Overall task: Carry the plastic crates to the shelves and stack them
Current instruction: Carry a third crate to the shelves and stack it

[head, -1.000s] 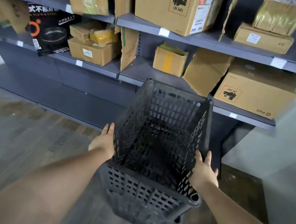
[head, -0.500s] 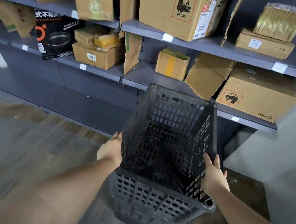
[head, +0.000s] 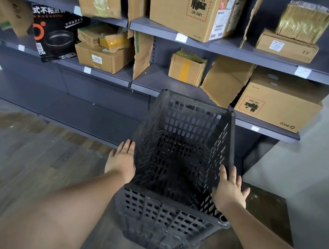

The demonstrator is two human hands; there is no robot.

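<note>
I hold a black slotted plastic crate off the floor in front of me, its open top tilted toward me and empty inside. My left hand presses flat against its left wall, fingers straight. My right hand presses flat against its right wall, fingers spread. The crate is squeezed between both palms. Its far end reaches to the grey metal shelves, at the level of the lower loaded shelf.
The shelves carry many cardboard boxes, among them a large PICO box, a second PICO box and a black cookware box. The bottom shelf board is bare. Wooden floor lies left; a pale wall stands right.
The crate and both hands have come closer to the shelves and shifted slightly right. My fingers have straightened and spread along the crate's walls.
</note>
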